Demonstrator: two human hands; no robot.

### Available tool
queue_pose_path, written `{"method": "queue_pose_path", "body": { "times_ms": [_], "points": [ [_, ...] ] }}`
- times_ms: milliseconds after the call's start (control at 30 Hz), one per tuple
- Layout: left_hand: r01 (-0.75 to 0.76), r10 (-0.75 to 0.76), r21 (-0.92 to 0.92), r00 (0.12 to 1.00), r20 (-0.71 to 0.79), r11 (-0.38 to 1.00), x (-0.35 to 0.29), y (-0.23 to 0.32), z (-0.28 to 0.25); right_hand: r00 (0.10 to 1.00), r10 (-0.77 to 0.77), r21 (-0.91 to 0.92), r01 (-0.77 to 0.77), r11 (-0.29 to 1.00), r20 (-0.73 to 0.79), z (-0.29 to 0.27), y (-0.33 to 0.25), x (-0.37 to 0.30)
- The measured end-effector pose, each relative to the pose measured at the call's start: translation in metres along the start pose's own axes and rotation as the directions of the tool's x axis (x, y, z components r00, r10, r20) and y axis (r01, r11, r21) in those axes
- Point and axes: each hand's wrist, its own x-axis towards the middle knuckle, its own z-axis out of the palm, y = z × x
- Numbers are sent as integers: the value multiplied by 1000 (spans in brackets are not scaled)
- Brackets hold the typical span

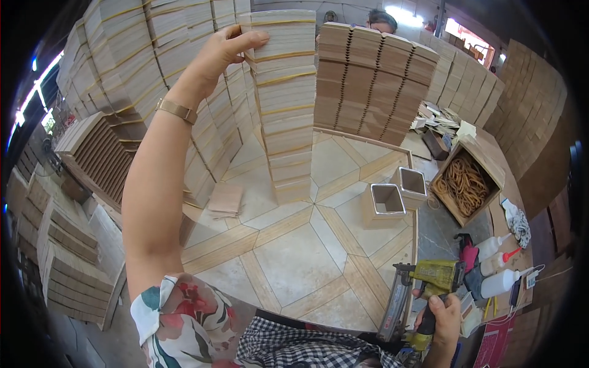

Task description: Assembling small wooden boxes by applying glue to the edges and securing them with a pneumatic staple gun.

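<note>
My left hand [222, 54] reaches up to the top left corner of a tall stack of pale wooden pieces [283, 110]. The thumb lies across the front of the stack; the other fingers curl at its side. Yellow rubber bands run around bundles in that stack. At the lower right, my right hand [443, 316] is wrapped around the handle of a yellow-green nail gun [434, 273], whose dark magazine slants down to the left. Two open square wooden boxes [385, 207] stand on the table [300, 264], right of the stack. A few loose thin wooden pieces [227, 199] lie left of it.
More banded stacks [147, 55] rise at the left. A tall stack of brown notched boards [374, 80] stands behind, with a person [381, 23] beyond it. At the right are a wooden box of rubber bands [466, 184], glue bottles [500, 283] and wood scraps [438, 119].
</note>
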Motion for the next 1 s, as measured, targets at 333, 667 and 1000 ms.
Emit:
{"method": "queue_pose_path", "body": {
  "times_ms": [333, 667, 1000],
  "points": [
    [-392, 570, 426, 671, -474, 815, -61, -11, 51, 996, 69, -8, -70, 998, -61, -3, 10, -4],
    [82, -72, -14, 929, 363, 997, -168, -134, 315, 997, 65, -10, -66, 998, -48, -3, 1, -4],
    [213, 40, -357, 810, 585, 909, -211, -124, 264, 990, -94, -67, 87, 994, -109, -35, 40, -3]
  ]
}}
